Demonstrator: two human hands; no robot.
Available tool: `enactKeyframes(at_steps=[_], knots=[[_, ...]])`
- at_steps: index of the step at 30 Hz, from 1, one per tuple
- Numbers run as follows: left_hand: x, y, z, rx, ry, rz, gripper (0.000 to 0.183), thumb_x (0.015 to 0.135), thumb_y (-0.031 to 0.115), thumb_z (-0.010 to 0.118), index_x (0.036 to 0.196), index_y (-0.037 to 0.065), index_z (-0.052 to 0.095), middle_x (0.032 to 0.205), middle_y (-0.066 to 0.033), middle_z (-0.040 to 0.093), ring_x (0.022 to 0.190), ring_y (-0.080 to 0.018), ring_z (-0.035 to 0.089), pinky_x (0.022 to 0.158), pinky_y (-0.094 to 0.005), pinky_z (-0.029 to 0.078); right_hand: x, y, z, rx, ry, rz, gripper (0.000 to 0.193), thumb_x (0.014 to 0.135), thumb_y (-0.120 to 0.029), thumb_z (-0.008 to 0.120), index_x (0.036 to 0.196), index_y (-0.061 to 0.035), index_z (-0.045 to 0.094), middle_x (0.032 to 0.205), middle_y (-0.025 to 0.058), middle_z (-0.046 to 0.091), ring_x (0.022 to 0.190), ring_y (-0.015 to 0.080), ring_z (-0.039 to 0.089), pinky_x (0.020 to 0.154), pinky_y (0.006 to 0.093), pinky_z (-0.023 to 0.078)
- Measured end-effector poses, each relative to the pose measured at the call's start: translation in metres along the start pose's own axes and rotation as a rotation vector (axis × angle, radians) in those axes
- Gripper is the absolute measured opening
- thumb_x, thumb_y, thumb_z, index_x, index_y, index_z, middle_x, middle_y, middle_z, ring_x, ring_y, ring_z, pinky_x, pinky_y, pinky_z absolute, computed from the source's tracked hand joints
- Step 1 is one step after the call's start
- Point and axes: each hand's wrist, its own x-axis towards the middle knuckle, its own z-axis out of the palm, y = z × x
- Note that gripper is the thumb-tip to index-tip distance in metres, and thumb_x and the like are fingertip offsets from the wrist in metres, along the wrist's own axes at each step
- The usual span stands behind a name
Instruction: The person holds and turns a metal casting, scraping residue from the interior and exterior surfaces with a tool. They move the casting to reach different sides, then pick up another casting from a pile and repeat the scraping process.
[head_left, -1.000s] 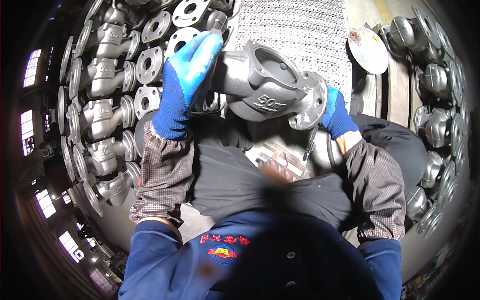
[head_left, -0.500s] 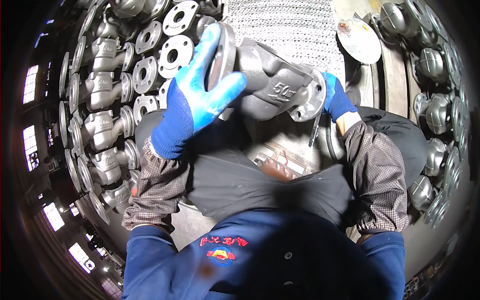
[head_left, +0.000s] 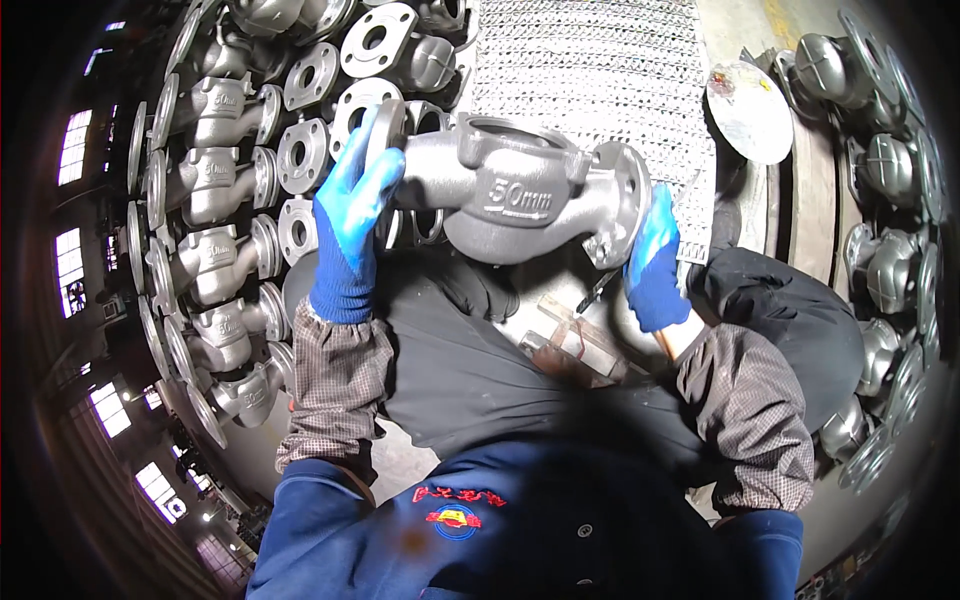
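Observation:
A grey cast valve body (head_left: 515, 205) with a flange at each end hangs above my lap, its round top opening facing up and away. My left hand (head_left: 355, 195), in a blue coated glove, grips the left flange with fingers over its rim and thumb on the near side. Gloved the same way, my right hand (head_left: 655, 250) is closed on the outer side of the right flange; its fingertips are partly hidden behind it. A slim dark tool (head_left: 597, 292) shows just below the right flange, and I cannot tell whether my right hand touches it.
Rows of similar valve bodies (head_left: 212, 190) stand close on the left, and more valve bodies (head_left: 888, 265) line the right. A pale textured panel (head_left: 590, 75) lies ahead. Right of it sits a stained white disc (head_left: 750, 112) by wooden beams (head_left: 812, 180).
The valve body has turned from a slant to nearly level, its left end lowered and its top opening now showing. Both hands moved with it. The whole view shifted slightly.

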Motion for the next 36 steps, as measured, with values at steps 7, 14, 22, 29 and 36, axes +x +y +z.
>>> enactKeyframes(at_steps=[7,14,22,29,36], knots=[[-0.003,0.003,-0.008,0.041,-0.053,-0.039,0.054,0.089,0.025,0.055,0.135,-0.002,0.045,0.121,-0.0109,0.056,0.106,-0.0147,0.053,0.092,-0.0262,0.042,0.002,0.021,0.008,-0.065,0.261,0.004,0.044,0.099,-0.041,0.040,0.119,-0.0033,0.054,0.100,0.0031,0.057,0.086,0.0126,0.055,0.075,0.0279,0.048],[0.011,-0.005,-0.001,0.073,-0.056,0.127,0.047,0.092,0.020,0.056,0.132,-0.005,0.047,0.125,-0.0110,0.055,0.110,-0.0157,0.052,0.096,-0.0271,0.039,-0.004,0.022,-0.004,-0.127,0.186,-0.102,0.044,0.100,-0.037,0.039,0.125,-0.0021,0.049,0.109,0.0052,0.056,0.095,0.0131,0.054,0.084,0.0277,0.045],[0.010,0.015,0.016,0.292,-0.078,0.221,0.037,0.095,0.012,0.048,0.128,-0.004,0.050,0.128,-0.0174,0.054,0.115,-0.0235,0.054,0.096,-0.0292,0.040,0.011,-0.078,0.009,-0.547,0.249,-0.042,0.053,0.100,-0.037,0.033,0.125,0.0068,0.046,0.106,0.0179,0.064,0.094,0.0248,0.063,0.084,0.0308,0.050],[0.016,0.032,0.030,0.229,0.024,0.107,0.039,0.091,0.012,0.056,0.128,0.000,0.052,0.124,-0.0152,0.057,0.107,-0.0217,0.057,0.091,-0.0305,0.044,0.070,-0.116,-0.144,-0.102,0.760,-0.213,0.041,0.097,-0.032,0.045,0.109,0.0056,0.053,0.100,0.0204,0.062,0.084,0.0287,0.063,0.075,0.0347,0.055],[0.013,0.045,0.039,0.391,-0.034,0.180,0.048,0.089,0.013,0.055,0.133,-0.003,0.047,0.129,-0.0120,0.054,0.111,-0.0156,0.052,0.096,-0.0281,0.039,0.133,-0.053,-0.200,-0.471,0.721,-0.175,0.013,0.080,-0.010,0.058,0.083,0.0022,0.054,0.064,0.0112,0.056,0.049,0.0207,0.054,0.047,0.0308,0.044]])
